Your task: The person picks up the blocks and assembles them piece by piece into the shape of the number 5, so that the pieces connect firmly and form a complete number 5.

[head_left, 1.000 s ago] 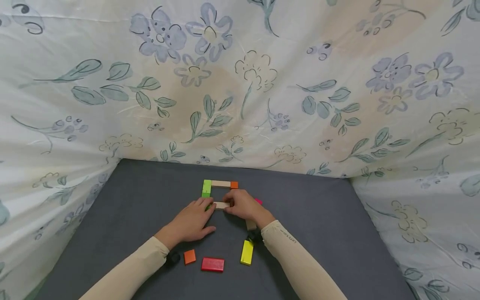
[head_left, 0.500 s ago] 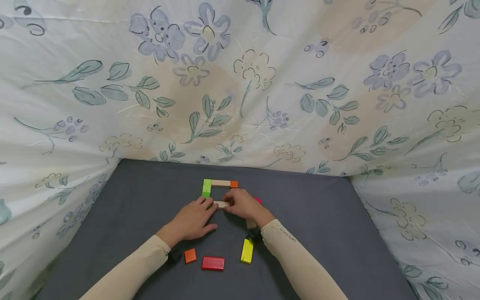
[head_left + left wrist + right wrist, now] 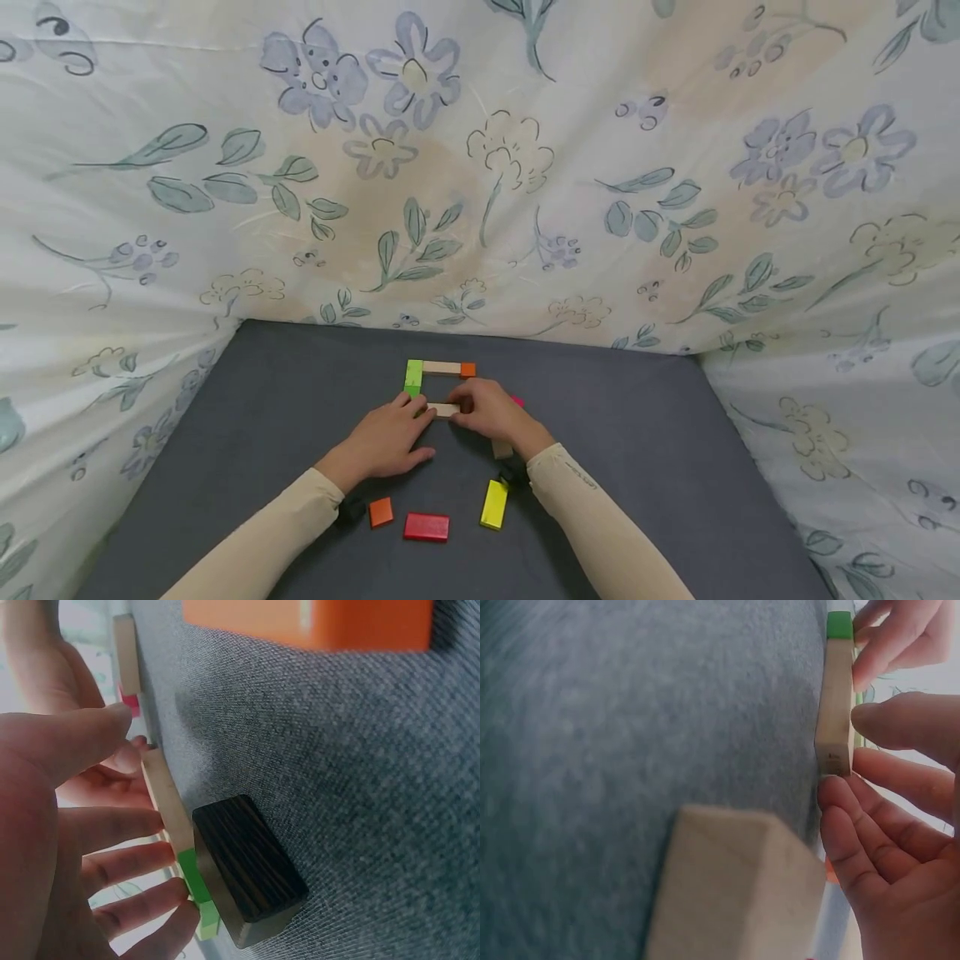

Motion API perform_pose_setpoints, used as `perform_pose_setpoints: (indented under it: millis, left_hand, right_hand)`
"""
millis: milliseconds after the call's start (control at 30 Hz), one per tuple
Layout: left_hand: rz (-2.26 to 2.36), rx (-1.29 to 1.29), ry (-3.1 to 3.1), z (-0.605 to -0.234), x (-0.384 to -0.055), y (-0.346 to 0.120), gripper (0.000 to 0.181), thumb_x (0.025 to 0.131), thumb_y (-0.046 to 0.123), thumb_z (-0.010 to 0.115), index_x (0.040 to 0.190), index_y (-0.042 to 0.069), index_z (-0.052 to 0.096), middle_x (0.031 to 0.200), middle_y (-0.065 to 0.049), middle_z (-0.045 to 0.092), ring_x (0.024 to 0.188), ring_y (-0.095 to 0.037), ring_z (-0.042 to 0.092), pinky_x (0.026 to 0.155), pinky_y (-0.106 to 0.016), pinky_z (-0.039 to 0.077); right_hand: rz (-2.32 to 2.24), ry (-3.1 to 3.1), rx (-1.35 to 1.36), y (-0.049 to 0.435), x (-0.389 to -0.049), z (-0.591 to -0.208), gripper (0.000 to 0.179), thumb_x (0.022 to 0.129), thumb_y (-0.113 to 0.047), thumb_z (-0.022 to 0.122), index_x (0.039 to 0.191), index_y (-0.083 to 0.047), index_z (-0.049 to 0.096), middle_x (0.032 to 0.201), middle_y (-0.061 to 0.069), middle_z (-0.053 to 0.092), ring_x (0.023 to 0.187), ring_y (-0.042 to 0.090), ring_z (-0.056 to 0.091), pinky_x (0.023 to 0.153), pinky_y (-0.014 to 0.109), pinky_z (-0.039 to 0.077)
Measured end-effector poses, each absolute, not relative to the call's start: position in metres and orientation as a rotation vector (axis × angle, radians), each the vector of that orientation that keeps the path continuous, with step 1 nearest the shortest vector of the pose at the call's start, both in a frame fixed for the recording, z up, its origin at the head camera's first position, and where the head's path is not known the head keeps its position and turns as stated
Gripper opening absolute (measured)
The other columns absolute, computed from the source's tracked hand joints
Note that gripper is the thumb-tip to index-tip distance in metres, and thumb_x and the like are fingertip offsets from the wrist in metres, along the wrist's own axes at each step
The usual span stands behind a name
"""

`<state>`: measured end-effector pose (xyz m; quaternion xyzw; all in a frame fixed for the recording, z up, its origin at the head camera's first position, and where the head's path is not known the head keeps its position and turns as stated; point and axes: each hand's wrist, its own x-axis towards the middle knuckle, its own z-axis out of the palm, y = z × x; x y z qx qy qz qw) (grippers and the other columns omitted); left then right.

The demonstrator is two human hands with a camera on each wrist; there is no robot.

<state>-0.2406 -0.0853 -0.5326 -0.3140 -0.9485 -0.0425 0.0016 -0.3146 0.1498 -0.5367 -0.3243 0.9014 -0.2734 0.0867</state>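
Note:
A pale wooden block (image 3: pixel 442 410) lies flat between the hands, its left end meeting a green block (image 3: pixel 840 625). My right hand (image 3: pixel 495 414) pinches the block's right end with thumb and fingers curled around it. My left hand (image 3: pixel 384 437) has its fingers extended, fingertips touching the left end and the green block; its thumb points away to the side. Beyond them, light green blocks (image 3: pixel 413 375), another pale block (image 3: pixel 441 367) and an orange block (image 3: pixel 468 370) form part of an outline. The right hand covers part of its right side.
Nearer the person lie an orange block (image 3: pixel 381 512), a red block (image 3: pixel 426 527) and a yellow block (image 3: pixel 493 504). A wooden block (image 3: pixel 502 449) and a pink block (image 3: pixel 517 402) sit by the right hand. The left wrist view shows a black block (image 3: pixel 251 859). Floral cloth (image 3: pixel 480 167) surrounds the grey surface.

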Motion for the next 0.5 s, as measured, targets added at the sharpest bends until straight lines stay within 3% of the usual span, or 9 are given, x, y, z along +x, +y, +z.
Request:
perform_pose_setpoints:
  millis: [500]
  left_hand:
    - [-0.171,-0.973,-3.004,-0.531,-0.241,-0.088,0.065,0.103,0.053,0.072,0.15,0.008,0.066,0.142,-0.012,0.058,0.122,-0.029,0.052,0.094,-0.047,0.057]
  right_hand:
    - [-0.889,2.789,-0.876,0.182,-0.316,-0.508,0.03,0.1,-0.016,0.081,0.129,-0.009,0.079,0.114,0.004,0.073,0.09,0.016,0.063,0.078,0.038,0.056]
